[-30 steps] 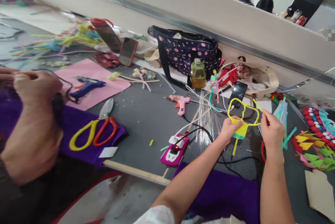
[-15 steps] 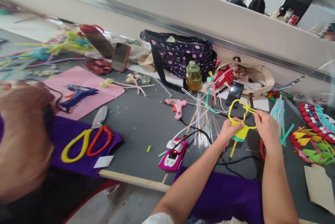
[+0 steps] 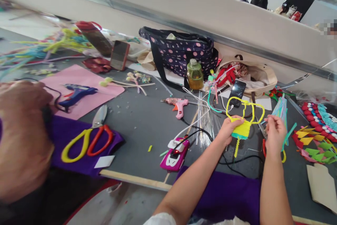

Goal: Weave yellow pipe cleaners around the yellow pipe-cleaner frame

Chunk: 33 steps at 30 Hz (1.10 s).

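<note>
My left hand [image 3: 229, 131] pinches a yellow pipe-cleaner figure [image 3: 240, 126] by its flat woven body. Two loops rise from that body, with a turquoise band along its lower edge and a twisted yellow stem hanging beneath. Just right of the right-hand loop is my right hand [image 3: 276, 132], its fingertips pressed together and apart from the figure. Whether anything thin is between those fingers cannot be made out. Partly hidden under this hand lies a pair of scissors [image 3: 264, 146]. Behind the figure is a phone [image 3: 237, 90] with a white cable.
Thin wires [image 3: 204, 126], a pink glue gun [image 3: 180, 106] and a magenta power strip [image 3: 173, 160] lie left of my hands. A bundle of pastel pipe cleaners [image 3: 281, 109] is at right. Another person's hand [image 3: 23, 102] is at far left, near large scissors [image 3: 98, 119].
My right hand has let go of the figure's loop and moved slightly right and down. The right loop now stands out wider and rounder. My left hand keeps its hold.
</note>
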### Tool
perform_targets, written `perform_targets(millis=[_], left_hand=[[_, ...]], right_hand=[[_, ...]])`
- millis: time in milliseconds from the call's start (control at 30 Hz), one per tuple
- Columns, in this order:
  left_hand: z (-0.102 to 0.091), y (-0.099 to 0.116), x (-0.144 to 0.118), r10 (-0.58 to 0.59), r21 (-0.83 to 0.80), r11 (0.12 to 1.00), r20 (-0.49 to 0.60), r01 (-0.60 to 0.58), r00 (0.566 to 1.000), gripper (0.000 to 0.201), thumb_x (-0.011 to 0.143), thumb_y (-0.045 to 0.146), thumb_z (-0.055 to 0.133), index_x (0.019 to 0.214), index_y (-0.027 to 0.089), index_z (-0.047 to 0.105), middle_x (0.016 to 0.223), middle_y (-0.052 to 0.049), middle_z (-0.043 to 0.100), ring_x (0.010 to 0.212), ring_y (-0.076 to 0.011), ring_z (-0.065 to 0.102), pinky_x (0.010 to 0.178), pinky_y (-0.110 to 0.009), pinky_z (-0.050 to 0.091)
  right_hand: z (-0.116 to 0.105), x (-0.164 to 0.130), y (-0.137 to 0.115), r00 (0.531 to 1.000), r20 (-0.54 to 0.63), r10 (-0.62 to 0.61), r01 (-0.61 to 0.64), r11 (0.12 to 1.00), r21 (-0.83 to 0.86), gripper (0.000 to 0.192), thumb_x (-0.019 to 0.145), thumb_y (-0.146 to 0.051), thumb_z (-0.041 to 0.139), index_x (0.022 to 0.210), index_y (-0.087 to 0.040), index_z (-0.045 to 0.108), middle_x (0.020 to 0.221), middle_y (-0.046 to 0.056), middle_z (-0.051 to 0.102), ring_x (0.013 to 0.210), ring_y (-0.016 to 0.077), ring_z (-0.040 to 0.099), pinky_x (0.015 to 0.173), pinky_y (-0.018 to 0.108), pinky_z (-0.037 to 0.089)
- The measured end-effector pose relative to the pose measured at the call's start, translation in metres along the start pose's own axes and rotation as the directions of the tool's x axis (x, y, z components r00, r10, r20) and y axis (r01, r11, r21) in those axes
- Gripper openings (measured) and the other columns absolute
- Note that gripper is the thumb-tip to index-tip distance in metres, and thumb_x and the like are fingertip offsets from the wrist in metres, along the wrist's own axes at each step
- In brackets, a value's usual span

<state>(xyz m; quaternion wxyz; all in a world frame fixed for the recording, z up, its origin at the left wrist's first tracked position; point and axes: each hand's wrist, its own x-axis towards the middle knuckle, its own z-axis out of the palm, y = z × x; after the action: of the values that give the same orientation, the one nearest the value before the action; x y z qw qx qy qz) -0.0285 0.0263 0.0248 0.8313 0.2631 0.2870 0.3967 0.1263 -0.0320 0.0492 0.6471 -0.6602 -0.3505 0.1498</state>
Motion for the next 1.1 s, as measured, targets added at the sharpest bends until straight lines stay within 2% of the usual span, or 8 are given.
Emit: perform_targets(millis=[67, 133, 267, 367, 467, 567, 733, 1100], left_hand=[[0.000, 0.001, -0.001, -0.023, 0.000, 1.000, 0.032, 0.023, 0.999, 0.031, 0.054, 0.031, 0.084, 0.073, 0.012, 0.069, 0.068, -0.005, 0.069, 0.059, -0.0147, 0.062, 0.061, -0.025, 0.047], [0.001, 0.001, -0.002, -0.057, 0.019, 0.998, 0.058, 0.056, 0.997, 0.032, 0.054, 0.032, 0.084, 0.074, 0.011, 0.070, 0.068, -0.005, 0.069, 0.059, -0.0150, 0.062, 0.061, -0.026, 0.047], [0.000, -0.002, -0.001, -0.127, 0.057, 0.991, 0.070, 0.124, 0.989, 0.031, 0.051, 0.029, 0.085, 0.070, 0.011, 0.069, 0.065, -0.005, 0.068, 0.056, -0.0142, 0.061, 0.058, -0.025, 0.045], [-0.001, -0.005, 0.001, -0.156, 0.061, 0.987, 0.082, 0.151, 0.984, 0.030, 0.050, 0.027, 0.085, 0.068, 0.010, 0.069, 0.064, -0.005, 0.068, 0.055, -0.0132, 0.060, 0.057, -0.024, 0.044], [-0.001, -0.008, 0.001, -0.179, 0.078, 0.982, 0.094, 0.172, 0.979, 0.029, 0.050, 0.026, 0.085, 0.067, 0.010, 0.068, 0.062, -0.004, 0.067, 0.055, -0.0133, 0.060, 0.058, -0.025, 0.044], [-0.002, -0.009, 0.001, -0.188, 0.108, 0.978, 0.106, 0.177, 0.976, 0.030, 0.051, 0.027, 0.086, 0.068, 0.010, 0.068, 0.063, -0.004, 0.067, 0.056, -0.0140, 0.061, 0.060, -0.025, 0.045], [-0.003, -0.006, 0.000, -0.142, 0.138, 0.983, 0.134, 0.123, 0.981, 0.036, 0.051, 0.034, 0.087, 0.072, 0.011, 0.068, 0.066, -0.005, 0.068, 0.057, -0.0144, 0.062, 0.060, -0.026, 0.046], [-0.002, -0.007, -0.002, -0.060, 0.160, 0.986, 0.145, 0.037, 0.988, 0.038, 0.054, 0.038, 0.086, 0.076, 0.012, 0.068, 0.069, -0.005, 0.068, 0.060, -0.0145, 0.062, 0.063, -0.026, 0.048]], right_hand=[[0.004, -0.001, 0.010, 0.956, 0.195, 0.219, -0.252, 0.954, 0.161, 0.034, 0.070, -0.047, 0.072, 0.085, -0.018, 0.064, 0.068, -0.002, 0.058, 0.045, 0.0054, 0.035, 0.040, 0.019, 0.022], [0.009, -0.002, 0.016, 0.878, 0.371, 0.303, -0.405, 0.882, 0.239, 0.034, 0.063, -0.046, 0.078, 0.076, -0.018, 0.063, 0.063, -0.004, 0.054, 0.045, 0.0050, 0.034, 0.041, 0.019, 0.021], [0.014, -0.004, 0.021, 0.764, 0.570, 0.302, -0.512, 0.821, 0.251, 0.040, 0.059, -0.054, 0.079, 0.067, -0.018, 0.064, 0.056, -0.005, 0.047, 0.045, 0.0051, 0.030, 0.042, 0.020, 0.021], [0.011, -0.004, 0.026, 0.726, 0.635, 0.266, -0.515, 0.821, 0.245, 0.049, 0.050, -0.062, 0.081, 0.064, -0.018, 0.067, 0.061, -0.003, 0.050, 0.049, 0.0070, 0.034, 0.043, 0.021, 0.023], [0.006, -0.003, 0.029, 0.714, 0.670, 0.204, -0.477, 0.842, 0.252, 0.051, 0.043, -0.065, 0.082, 0.057, -0.019, 0.064, 0.062, -0.001, 0.050, 0.056, 0.0116, 0.042, 0.048, 0.024, 0.032], [0.005, -0.003, 0.028, 0.734, 0.654, 0.183, -0.453, 0.850, 0.269, 0.045, 0.051, -0.057, 0.082, 0.054, -0.019, 0.059, 0.060, -0.002, 0.046, 0.058, 0.0121, 0.042, 0.051, 0.025, 0.034], [0.009, -0.006, 0.028, 0.744, 0.606, 0.282, -0.530, 0.802, 0.277, 0.033, 0.062, -0.044, 0.078, 0.064, -0.020, 0.056, 0.059, -0.005, 0.046, 0.049, 0.0072, 0.031, 0.043, 0.019, 0.023], [0.024, -0.015, 0.029, 0.730, 0.556, 0.397, -0.633, 0.700, 0.332, 0.028, 0.066, -0.036, 0.072, 0.063, -0.020, 0.049, 0.055, -0.007, 0.048, 0.042, 0.0057, 0.034, 0.037, 0.017, 0.024]])
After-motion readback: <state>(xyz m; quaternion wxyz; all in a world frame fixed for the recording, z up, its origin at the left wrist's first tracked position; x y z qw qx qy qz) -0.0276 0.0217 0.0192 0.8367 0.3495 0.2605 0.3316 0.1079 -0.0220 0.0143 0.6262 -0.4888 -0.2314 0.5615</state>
